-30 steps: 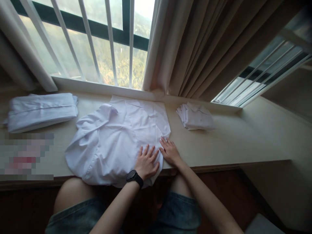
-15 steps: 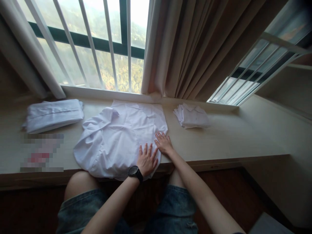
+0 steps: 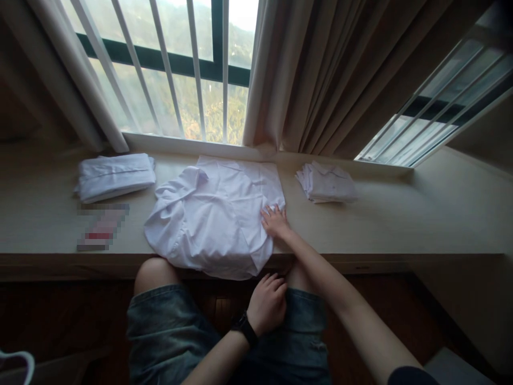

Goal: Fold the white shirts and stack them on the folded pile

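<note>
Right hand: right hand (image 3: 274, 221) lies flat, fingers spread and gripping nothing, pressing on the right edge of the crumpled white cotton shirt (image 3: 216, 216).
Left hand: left hand (image 3: 267, 302), a black watch (image 3: 244, 328) on its wrist, hangs below the tabletop edge over the person's lap, fingers loosely curled, holding nothing; it is just under the shirt's overhanging hem without clearly touching it.
Shirt: spread across the middle of the pale beige tabletop (image 3: 401, 224), collar end toward the window, one sleeve bunched up on its left side, bottom hem drooping over the near edge.
Left stack: a neatly folded white garment (image 3: 114, 176) lies well apart to the left of the shirt.
Right stack: a small pile of folded white cloths (image 3: 326, 183) sits near the shirt's right, by the curtain.
Behind: a window with white vertical bars (image 3: 192, 64) and a beige pleated curtain (image 3: 340, 75).
Below: blue denim shorts (image 3: 172, 331) cover the person's knees.
</note>
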The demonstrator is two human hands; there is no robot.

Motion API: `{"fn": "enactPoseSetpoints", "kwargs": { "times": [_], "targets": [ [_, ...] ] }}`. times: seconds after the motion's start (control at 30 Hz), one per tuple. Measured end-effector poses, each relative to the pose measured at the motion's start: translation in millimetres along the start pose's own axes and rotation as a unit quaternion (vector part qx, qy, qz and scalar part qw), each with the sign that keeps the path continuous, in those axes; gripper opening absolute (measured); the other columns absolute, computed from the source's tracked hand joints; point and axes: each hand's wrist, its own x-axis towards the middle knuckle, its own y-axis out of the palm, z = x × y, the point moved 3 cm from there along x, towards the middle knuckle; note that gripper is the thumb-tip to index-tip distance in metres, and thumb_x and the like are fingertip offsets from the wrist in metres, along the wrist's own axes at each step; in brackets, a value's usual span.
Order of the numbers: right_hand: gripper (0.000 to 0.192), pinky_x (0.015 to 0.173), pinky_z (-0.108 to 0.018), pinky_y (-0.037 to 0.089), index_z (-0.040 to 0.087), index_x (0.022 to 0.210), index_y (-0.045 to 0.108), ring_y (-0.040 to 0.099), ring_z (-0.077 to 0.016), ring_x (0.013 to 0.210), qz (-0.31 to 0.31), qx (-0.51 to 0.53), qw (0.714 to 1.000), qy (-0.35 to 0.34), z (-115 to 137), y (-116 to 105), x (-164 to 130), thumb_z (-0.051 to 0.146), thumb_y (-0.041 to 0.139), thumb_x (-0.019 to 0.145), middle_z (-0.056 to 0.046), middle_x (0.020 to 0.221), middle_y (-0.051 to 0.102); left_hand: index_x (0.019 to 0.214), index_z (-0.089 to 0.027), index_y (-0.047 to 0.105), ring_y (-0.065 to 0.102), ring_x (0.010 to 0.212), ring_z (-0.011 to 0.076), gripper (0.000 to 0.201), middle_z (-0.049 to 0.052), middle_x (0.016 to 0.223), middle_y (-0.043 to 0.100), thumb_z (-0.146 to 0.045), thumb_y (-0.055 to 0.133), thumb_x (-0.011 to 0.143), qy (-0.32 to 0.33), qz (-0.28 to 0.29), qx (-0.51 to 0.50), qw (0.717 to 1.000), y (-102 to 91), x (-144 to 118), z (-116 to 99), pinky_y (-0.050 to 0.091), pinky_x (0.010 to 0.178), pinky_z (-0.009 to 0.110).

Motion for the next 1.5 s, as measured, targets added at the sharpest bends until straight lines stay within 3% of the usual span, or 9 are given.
{"fn": "enactPoseSetpoints", "kwargs": {
  "times": [0.1,0.23,0.3,0.53,0.77,1.03,1.2,1.37,1.5],
  "targets": [
    [0.056,0.123,-0.06,0.004,0.029,0.154,0.042,0.006,-0.0354,0.155,-0.062,-0.012,0.996,-0.066,15,-2,-12,0.046,0.035,0.102,-0.003,0.167,0.024,0.122,-0.02,0.068,0.061,0.12,0.0296,0.041,0.013,0.124,0.07,-0.021,0.062,0.082,-0.225,-0.118,-0.191,0.948,7.0,-18,31,0.044,0.109,0.047],
    [0.058,0.123,-0.059,0.009,0.027,0.157,0.038,0.016,-0.0356,0.154,-0.033,0.017,0.997,-0.065,21,11,-20,0.05,0.033,0.103,-0.007,0.166,0.027,0.115,-0.021,0.068,0.061,0.118,0.0318,0.043,0.015,0.127,0.067,-0.032,0.076,0.074,-0.469,-0.223,-0.479,0.708,3.9,-38,84,0.05,0.096,0.047],
    [0.059,0.122,-0.059,0.014,0.026,0.158,0.034,0.021,-0.0348,0.153,-0.016,0.034,0.997,-0.065,21,17,-20,0.05,0.03,0.104,-0.008,0.166,0.025,0.11,-0.023,0.069,0.059,0.119,0.0306,0.037,0.013,0.133,0.063,-0.036,0.074,0.076,-0.502,-0.23,-0.552,0.625,-3.8,-42,100,0.052,0.091,0.047],
    [0.058,0.122,-0.057,0.014,0.029,0.157,0.037,0.019,-0.0333,0.153,-0.031,0.053,0.996,-0.059,17,20,-21,0.051,0.031,0.104,-0.005,0.167,0.025,0.101,-0.022,0.067,0.066,0.091,0.0183,0.028,0.007,0.111,0.069,-0.022,0.076,0.074,-0.509,-0.301,-0.626,0.508,-9.2,-45,115,0.054,0.077,0.033],
    [0.057,0.123,-0.056,0.012,0.029,0.157,0.038,0.02,-0.0326,0.153,-0.041,0.055,0.996,-0.063,16,25,-20,0.05,0.032,0.104,-0.005,0.166,0.027,0.101,-0.016,0.066,0.067,0.076,0.0174,0.035,0.007,0.096,0.071,-0.019,0.08,0.069,-0.505,-0.337,-0.619,0.498,-4.3,-57,106,0.051,0.066,0.029],
    [0.058,0.123,-0.056,0.014,0.028,0.156,0.038,0.021,-0.0327,0.153,-0.029,0.065,0.995,-0.068,12,26,-18,0.05,0.036,0.102,-0.005,0.166,0.027,0.089,-0.024,0.057,0.063,0.079,0.017,0.02,0.002,0.086,0.065,-0.041,0.049,0.083,-0.452,-0.47,-0.598,0.466,-65.9,-82,139,0.051,0.071,0.03],
    [0.055,0.122,-0.059,0.014,0.024,0.151,0.047,0.019,-0.0346,0.153,-0.101,0.128,0.986,-0.02,22,13,-35,0.044,0.038,0.1,-0.007,0.162,0.035,0.094,-0.023,0.059,0.063,0.087,0.0197,0.023,0.004,0.093,0.067,-0.039,0.057,0.078,-0.417,-0.491,-0.573,0.507,-82.1,-84,137,0.053,0.074,0.031],
    [0.057,0.111,-0.05,0.04,0.011,0.145,0.047,0.05,-0.0306,0.133,-0.322,0.392,0.828,0.237,46,60,-140,0.035,0.024,0.099,-0.02,0.141,0.055,0.075,-0.02,0.053,0.058,0.069,0.0162,0.017,0.001,0.073,0.061,-0.038,0.054,0.076,-0.405,-0.464,-0.544,0.57,-86.6,-92,129,0.049,0.061,0.027],
    [0.06,0.094,-0.048,0.054,0.015,0.136,0.051,0.062,-0.0328,0.117,-0.181,0.567,0.734,0.327,86,132,-203,0.037,0.052,0.08,-0.02,0.131,0.06,0.068,-0.018,0.056,0.051,0.06,0.0115,0.014,-0.004,0.062,0.057,-0.019,0.069,0.062,-0.428,-0.421,-0.472,0.646,-95.1,-101,129,0.042,0.058,0.021]
  ]
}}
